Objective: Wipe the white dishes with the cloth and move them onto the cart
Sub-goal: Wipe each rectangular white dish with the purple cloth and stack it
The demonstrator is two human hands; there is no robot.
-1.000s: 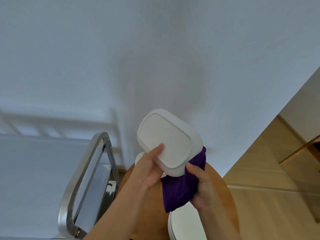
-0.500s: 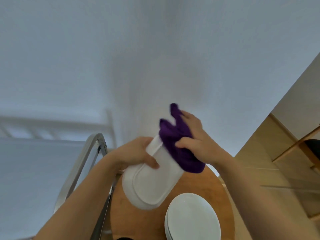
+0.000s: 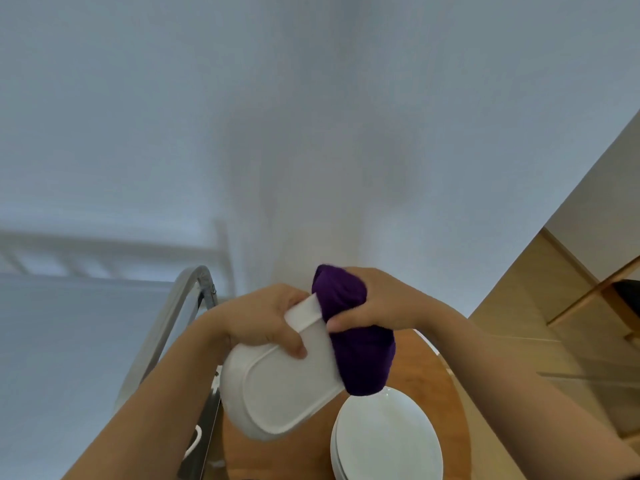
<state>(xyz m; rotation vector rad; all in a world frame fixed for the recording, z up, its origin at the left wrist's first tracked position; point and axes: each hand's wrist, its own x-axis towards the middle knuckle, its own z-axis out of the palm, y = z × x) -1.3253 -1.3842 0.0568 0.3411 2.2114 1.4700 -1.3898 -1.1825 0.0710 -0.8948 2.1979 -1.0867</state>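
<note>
My left hand (image 3: 263, 323) grips a white oblong dish (image 3: 277, 389) by its upper end, tilted with its underside facing me, above the round wooden table (image 3: 415, 375). My right hand (image 3: 381, 303) holds a bunched purple cloth (image 3: 360, 337) pressed against the dish's right edge. A stack of white round plates (image 3: 388, 441) sits on the table below the cloth. The cart's metal handle (image 3: 166, 327) stands to the left.
A white wall fills the upper view. A wooden floor and wooden furniture (image 3: 588, 306) lie to the right. A small white piece (image 3: 194, 441) shows on the cart's lower left, partly hidden by my left arm.
The dish has been turned from held high to tilted downward in my left hand. The cloth moved from under the dish up to its top, then down along its right edge.
</note>
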